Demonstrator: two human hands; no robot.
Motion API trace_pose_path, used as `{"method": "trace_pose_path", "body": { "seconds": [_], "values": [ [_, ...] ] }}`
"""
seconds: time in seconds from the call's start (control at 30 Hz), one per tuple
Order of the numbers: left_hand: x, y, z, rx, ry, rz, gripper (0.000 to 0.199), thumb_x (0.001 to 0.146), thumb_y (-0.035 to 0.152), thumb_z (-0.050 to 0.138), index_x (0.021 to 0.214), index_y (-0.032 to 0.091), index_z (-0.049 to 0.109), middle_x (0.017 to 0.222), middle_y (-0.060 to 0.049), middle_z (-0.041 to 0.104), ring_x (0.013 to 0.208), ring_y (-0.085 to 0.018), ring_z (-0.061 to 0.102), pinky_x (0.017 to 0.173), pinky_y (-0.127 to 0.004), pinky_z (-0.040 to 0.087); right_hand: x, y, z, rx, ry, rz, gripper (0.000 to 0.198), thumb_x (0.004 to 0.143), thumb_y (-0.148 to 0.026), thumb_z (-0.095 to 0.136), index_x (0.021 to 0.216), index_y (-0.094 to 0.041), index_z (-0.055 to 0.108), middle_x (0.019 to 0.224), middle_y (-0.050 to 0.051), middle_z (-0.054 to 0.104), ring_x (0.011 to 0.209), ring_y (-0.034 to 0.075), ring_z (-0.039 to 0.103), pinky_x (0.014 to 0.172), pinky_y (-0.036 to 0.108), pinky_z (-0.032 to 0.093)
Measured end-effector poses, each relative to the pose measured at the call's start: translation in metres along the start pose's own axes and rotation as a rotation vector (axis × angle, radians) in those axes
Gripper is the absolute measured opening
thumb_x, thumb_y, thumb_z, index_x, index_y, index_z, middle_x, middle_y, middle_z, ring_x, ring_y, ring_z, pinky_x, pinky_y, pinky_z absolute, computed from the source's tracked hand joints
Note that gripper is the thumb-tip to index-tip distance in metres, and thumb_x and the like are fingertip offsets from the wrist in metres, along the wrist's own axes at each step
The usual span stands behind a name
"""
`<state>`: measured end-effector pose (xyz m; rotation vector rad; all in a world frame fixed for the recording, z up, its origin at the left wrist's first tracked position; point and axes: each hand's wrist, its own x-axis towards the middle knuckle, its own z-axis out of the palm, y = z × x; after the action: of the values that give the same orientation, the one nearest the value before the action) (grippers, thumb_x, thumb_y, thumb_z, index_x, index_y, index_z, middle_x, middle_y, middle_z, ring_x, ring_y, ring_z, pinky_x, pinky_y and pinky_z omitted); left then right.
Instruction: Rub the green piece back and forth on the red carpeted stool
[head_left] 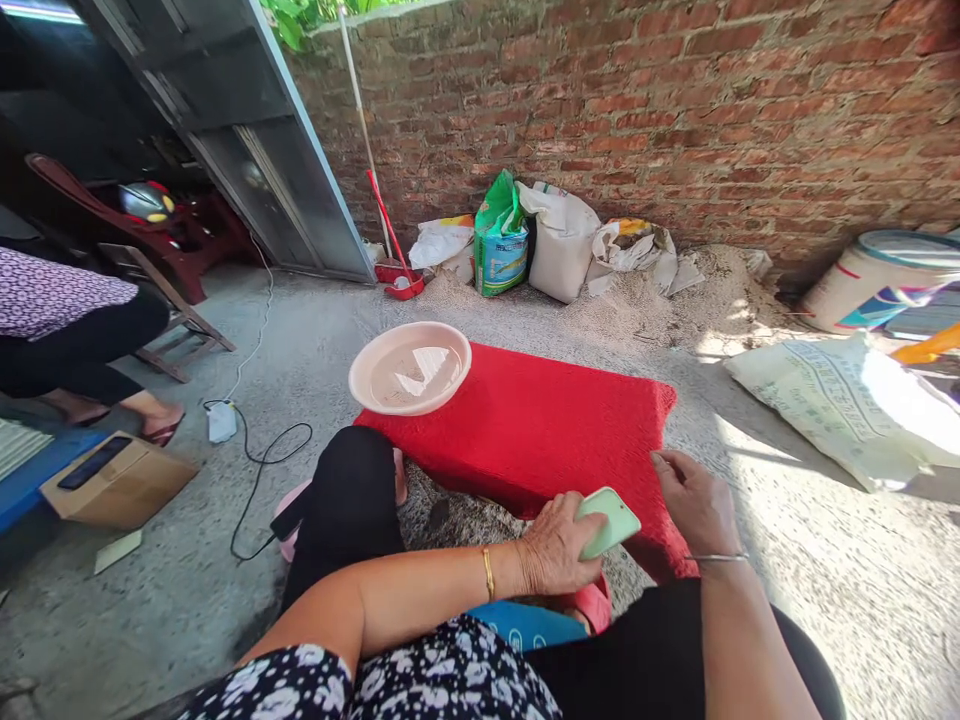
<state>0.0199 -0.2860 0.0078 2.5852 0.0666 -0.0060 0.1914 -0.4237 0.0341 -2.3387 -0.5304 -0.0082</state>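
Note:
A flat, pale green phone point(611, 522) is in my left hand point(562, 540), with the fingers wrapped round its near end. My left hand is over the front edge of a low table or bench covered with a red cloth point(555, 410). My right hand point(697, 502) is at the cloth's right edge, fingers curled and thumb pressed in. Whether it pinches the cloth or something small is hidden. On the cloth's far left corner stands a wide, pale pink basin point(360, 385) holding clear water that reflects light.
Sacks point(562, 245) and spilled grain lie along the brick wall point(675, 120), with a red dustpan point(405, 288) nearby. At right are a white sack point(832, 405) and a bucket point(847, 285). Left, a seated person point(67, 300), a cardboard box point(127, 480) and cables on the floor.

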Motion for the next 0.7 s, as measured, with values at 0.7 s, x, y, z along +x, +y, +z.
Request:
{"method": "trace_pose_path", "body": {
  "seconds": [0.7],
  "values": [
    [0.023, -0.012, -0.006, 0.066, -0.041, 0.01, 0.045, 0.073, 0.037, 0.063, 0.116, 0.029, 0.053, 0.108, -0.005, 0.047, 0.098, -0.022, 0.049, 0.088, -0.035, 0.044, 0.003, 0.004, 0.011, 0.018, -0.02, -0.061, 0.034, 0.084, -0.047, 0.045, 0.089, -0.024, 0.07, 0.08, 0.005, 0.071, 0.072, 0.021, 0.064, 0.063, 0.03, 0.043]
  ]
}}
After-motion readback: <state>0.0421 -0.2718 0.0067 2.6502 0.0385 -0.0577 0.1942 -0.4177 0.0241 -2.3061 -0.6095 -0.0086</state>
